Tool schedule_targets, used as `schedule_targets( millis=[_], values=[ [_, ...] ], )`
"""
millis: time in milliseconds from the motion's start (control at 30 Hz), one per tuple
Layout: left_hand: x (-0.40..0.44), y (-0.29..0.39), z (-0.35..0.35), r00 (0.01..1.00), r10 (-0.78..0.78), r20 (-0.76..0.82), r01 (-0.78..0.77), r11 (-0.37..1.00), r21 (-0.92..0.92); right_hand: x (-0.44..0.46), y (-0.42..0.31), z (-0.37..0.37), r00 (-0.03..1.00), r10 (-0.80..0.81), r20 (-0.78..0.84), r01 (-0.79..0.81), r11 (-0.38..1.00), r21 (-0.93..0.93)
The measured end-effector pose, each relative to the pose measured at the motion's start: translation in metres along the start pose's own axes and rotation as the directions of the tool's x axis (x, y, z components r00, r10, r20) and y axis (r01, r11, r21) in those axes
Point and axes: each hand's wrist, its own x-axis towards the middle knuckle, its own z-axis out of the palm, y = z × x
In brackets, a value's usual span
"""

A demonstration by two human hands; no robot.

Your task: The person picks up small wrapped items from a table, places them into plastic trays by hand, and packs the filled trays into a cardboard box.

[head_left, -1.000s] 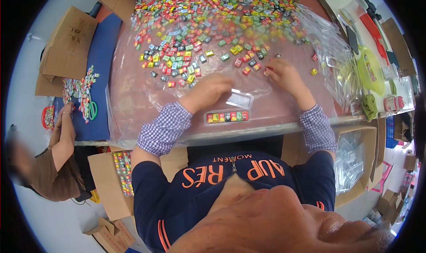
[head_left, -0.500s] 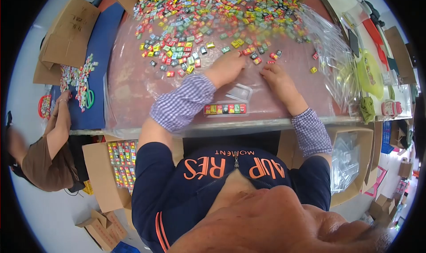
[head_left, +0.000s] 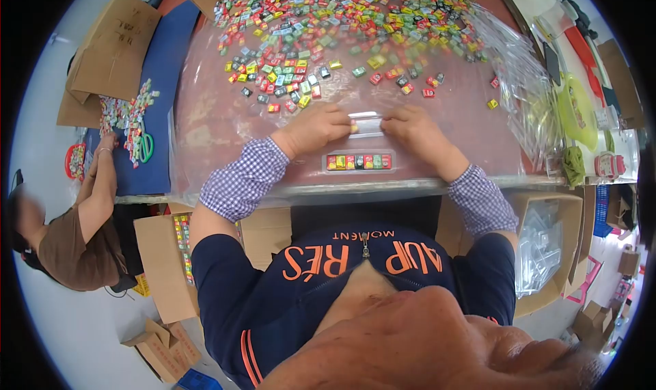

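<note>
My left hand [head_left: 316,129] and my right hand [head_left: 414,131] are closed on opposite ends of a clear plastic tray [head_left: 367,125], holding it level over the table. Something small and yellow shows at my left fingertips, partly hidden. Just below the hands lies a second clear tray [head_left: 329,170], filled with one row of small coloured blocks [head_left: 359,162] in red, yellow, green and black. Beyond my hands, loose blocks of the same kind [head_left: 290,75] are scattered on the plastic-covered table [head_left: 239,127].
A big heap of blocks [head_left: 355,14] covers the table's far side. Clear plastic sheeting [head_left: 519,110] lies to the right. Below the edge stand a box of clear trays [head_left: 540,253] and a box with filled rows [head_left: 183,243]. A co-worker [head_left: 82,246] works at the blue table at left.
My hands have drawn back from the loose blocks and now grip the empty-looking clear tray by both ends. The view has shifted slightly, and the filled tray lies below them.
</note>
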Motion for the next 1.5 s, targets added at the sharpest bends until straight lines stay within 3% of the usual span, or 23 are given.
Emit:
schedule_targets(
  millis=[167, 267, 367, 433, 500, 633, 733, 767, 833, 900, 1000, 1067, 1167, 1267, 1467, 1500],
  values=[
    [0.000, 0.006, 0.000, 0.998, -0.065, -0.019, 0.064, 0.997, -0.032, -0.005, 0.004, -0.006, 0.997, 0.063, -0.049, -0.062, 0.998, 0.024],
    [0.017, 0.013, -0.010, 0.975, -0.192, 0.110, 0.198, 0.979, -0.054, -0.003, 0.003, -0.006, 0.995, 0.079, -0.064, -0.076, 0.996, 0.043],
    [0.017, 0.009, -0.001, 0.987, -0.126, 0.103, 0.135, 0.987, -0.083, 0.000, 0.000, -0.010, 0.991, 0.104, -0.084, -0.098, 0.993, 0.064],
    [0.013, 0.008, 0.006, 0.991, -0.087, 0.098, 0.096, 0.991, -0.097, 0.001, 0.000, -0.009, 0.976, 0.218, -0.018, -0.219, 0.975, -0.050],
    [-0.002, 0.009, 0.005, 0.995, -0.104, -0.010, 0.103, 0.993, -0.059, 0.000, 0.004, -0.008, 0.961, 0.277, 0.000, -0.276, 0.955, -0.108],
    [-0.008, 0.010, 0.001, 0.985, -0.137, -0.109, 0.129, 0.989, -0.078, -0.001, 0.015, -0.010, 0.938, 0.347, -0.006, -0.346, 0.938, 0.026],
    [0.006, 0.000, 0.006, 0.963, -0.205, -0.174, 0.188, 0.976, -0.108, 0.016, 0.036, -0.023, 0.825, 0.509, -0.244, -0.515, 0.856, 0.045],
    [0.019, -0.007, 0.012, 0.944, -0.253, -0.211, 0.233, 0.966, -0.113, 0.021, 0.048, -0.024, 0.829, 0.503, -0.244, -0.510, 0.859, 0.040],
    [0.045, -0.017, 0.023, 0.922, -0.297, -0.250, 0.274, 0.954, -0.121, 0.029, 0.073, -0.018, 0.879, 0.412, -0.241, -0.454, 0.877, -0.155],
    [0.074, -0.026, 0.035, 0.934, -0.250, -0.254, 0.234, 0.968, -0.092, 0.024, 0.084, -0.015, 0.899, 0.365, -0.241, -0.421, 0.870, -0.256],
    [0.102, -0.032, 0.045, 0.955, -0.142, -0.261, 0.156, 0.987, 0.036, 0.017, 0.087, -0.017, 0.970, 0.123, -0.210, -0.184, 0.935, -0.302],
    [0.109, -0.036, 0.051, 0.959, -0.102, -0.263, 0.130, 0.988, 0.088, 0.009, 0.085, -0.019, 0.975, 0.161, -0.157, -0.201, 0.935, -0.292],
    [0.116, -0.048, 0.054, 0.990, -0.038, -0.139, 0.041, 0.999, 0.017, 0.003, 0.082, -0.024, 0.968, 0.238, -0.075, -0.249, 0.929, -0.275],
    [0.135, -0.051, 0.053, 0.994, -0.098, -0.041, 0.101, 0.991, 0.082, 0.006, 0.072, -0.028, 0.938, 0.340, -0.065, -0.346, 0.919, -0.187],
    [0.125, -0.038, 0.044, 0.979, -0.204, 0.012, 0.200, 0.967, 0.157, -0.004, 0.071, -0.023, 0.945, 0.220, -0.241, -0.250, 0.963, -0.105],
    [0.106, -0.020, 0.029, 0.973, -0.219, -0.074, 0.224, 0.972, 0.076, -0.008, 0.062, -0.028, 0.943, 0.191, -0.272, -0.216, 0.974, -0.063]
  ],
)
